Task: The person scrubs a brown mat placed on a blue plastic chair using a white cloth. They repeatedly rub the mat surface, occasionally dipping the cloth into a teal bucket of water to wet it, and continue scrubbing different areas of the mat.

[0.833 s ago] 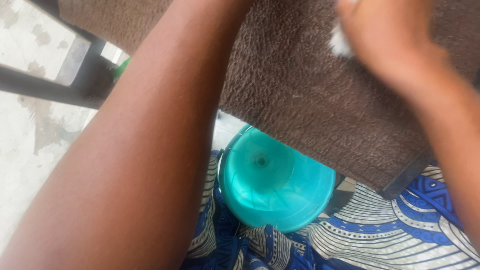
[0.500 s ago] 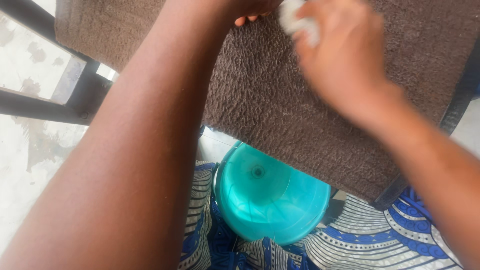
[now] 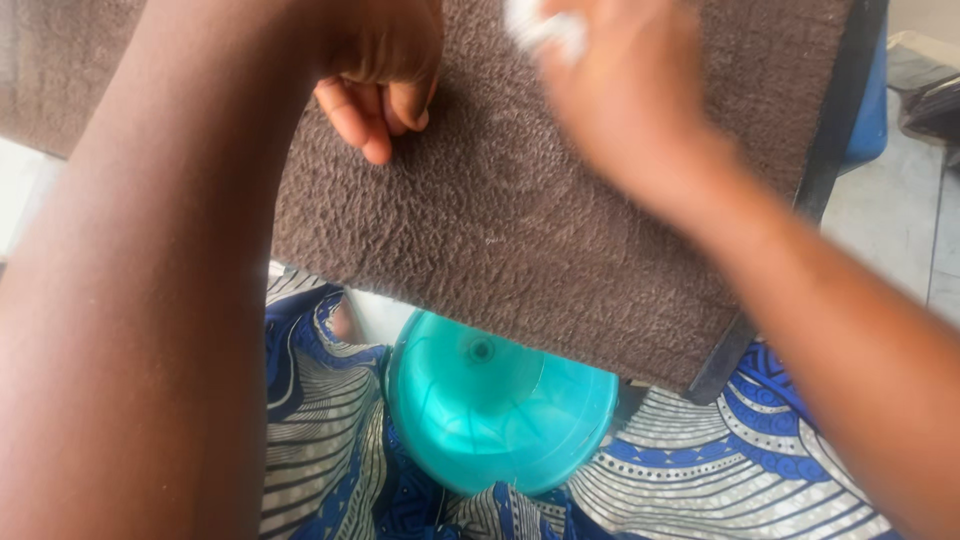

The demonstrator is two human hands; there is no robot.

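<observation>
Closest to camera, the left forearm fills the whole left side and blocks most of what lies under it. Below, a blue and white patterned cloth (image 3: pixel 700 480) spreads across the bottom, and a teal plastic basin (image 3: pixel 500 420) sits in it; the basin's far rim is hidden by the edge of the brown mat (image 3: pixel 520 230). The mat has a rough looped pile and a dark border on its right side, and its top is cut off by the frame. The left hand (image 3: pixel 375 70) rests on the mat with fingers curled under, gripping nothing visible. The right hand (image 3: pixel 620 90) is blurred, over the mat, closed on something white (image 3: pixel 545 25), possibly a cloth or sponge. Pale floor (image 3: pixel 890 210) shows far right.
</observation>
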